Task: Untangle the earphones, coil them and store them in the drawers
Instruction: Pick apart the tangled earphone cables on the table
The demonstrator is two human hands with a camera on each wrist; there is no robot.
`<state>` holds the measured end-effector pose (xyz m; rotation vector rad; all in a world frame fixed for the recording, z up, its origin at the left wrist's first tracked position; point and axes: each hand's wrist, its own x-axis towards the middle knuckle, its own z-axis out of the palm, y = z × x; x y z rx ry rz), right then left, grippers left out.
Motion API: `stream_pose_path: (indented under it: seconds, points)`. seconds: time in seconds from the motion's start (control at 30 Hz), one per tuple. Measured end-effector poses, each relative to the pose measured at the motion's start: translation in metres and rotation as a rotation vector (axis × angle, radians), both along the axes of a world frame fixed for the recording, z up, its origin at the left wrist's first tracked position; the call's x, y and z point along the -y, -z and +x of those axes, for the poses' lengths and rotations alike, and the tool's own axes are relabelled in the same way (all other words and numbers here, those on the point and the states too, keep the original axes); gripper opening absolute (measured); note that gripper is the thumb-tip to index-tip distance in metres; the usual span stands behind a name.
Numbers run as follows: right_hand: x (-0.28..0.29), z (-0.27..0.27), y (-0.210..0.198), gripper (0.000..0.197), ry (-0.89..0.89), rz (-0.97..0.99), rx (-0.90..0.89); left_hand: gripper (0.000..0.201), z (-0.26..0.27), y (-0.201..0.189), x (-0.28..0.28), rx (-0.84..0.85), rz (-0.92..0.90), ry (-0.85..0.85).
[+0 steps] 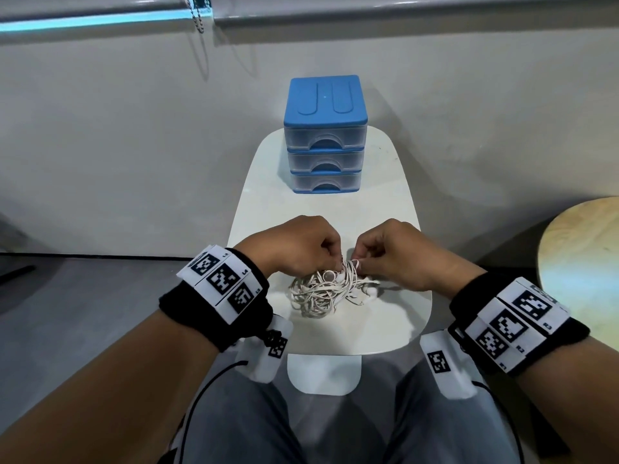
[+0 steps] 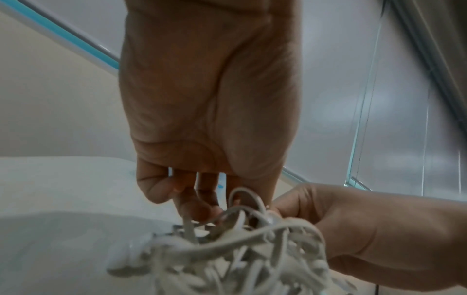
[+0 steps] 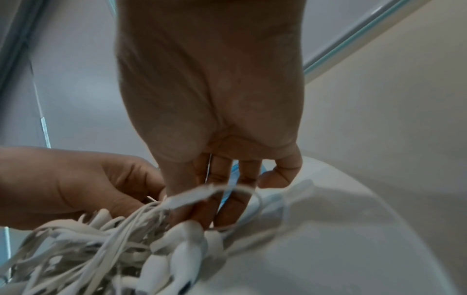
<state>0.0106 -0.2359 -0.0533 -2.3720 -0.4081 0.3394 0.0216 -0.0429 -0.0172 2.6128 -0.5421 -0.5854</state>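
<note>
A tangled heap of white earphones (image 1: 321, 291) lies on the near half of the small white table (image 1: 385, 202). My left hand (image 1: 330, 259) pinches cords at the top of the tangle from the left, fingers curled down into it (image 2: 202, 207). From the right, my right hand (image 1: 360, 264) pinches a loop of cord at the same spot, and its fingers (image 3: 222, 201) reach in among the earphones (image 3: 121, 235). White earbuds (image 3: 177, 257) show beneath it. The blue set of three drawers (image 1: 324, 139) stands at the table's far end, all drawers closed.
A round wooden tabletop (image 1: 582, 262) stands to the right. The wall rises close behind the drawers, with a bead chain (image 1: 197, 15) hanging from above. My knees sit under the table's near edge.
</note>
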Motion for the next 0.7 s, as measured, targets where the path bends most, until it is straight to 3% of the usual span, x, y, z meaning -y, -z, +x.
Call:
stream_pose_path:
  seconds: [0.1, 0.23, 0.33, 0.47, 0.6, 0.7]
  points:
    - [0.002, 0.006, -0.008, 0.016, 0.016, 0.023, 0.024, 0.008, -0.001, -0.006, -0.004, 0.081, 0.007, 0.007]
    - [-0.002, 0.010, -0.019, 0.015, -0.040, 0.338, -0.020, 0.014, -0.003, -0.014, -0.004, 0.133, 0.008, 0.012]
    - [-0.006, 0.007, -0.013, 0.017, -0.118, 0.302, -0.018, 0.011, -0.003, -0.022, -0.009, 0.079, -0.133, -0.035]
    - [-0.003, 0.005, -0.007, 0.025, -0.074, 0.197, 0.009, 0.008, -0.001, -0.030, -0.018, 0.006, -0.289, -0.084]
    - [-0.002, 0.005, -0.018, 0.030, -0.060, 0.296, 0.020, 0.005, 0.000, -0.028, -0.018, 0.017, -0.359, -0.109]
    - [-0.010, 0.006, -0.025, 0.012, -0.101, 0.294, 0.019, 0.002, 0.000, -0.029, -0.014, -0.009, -0.501, -0.156]
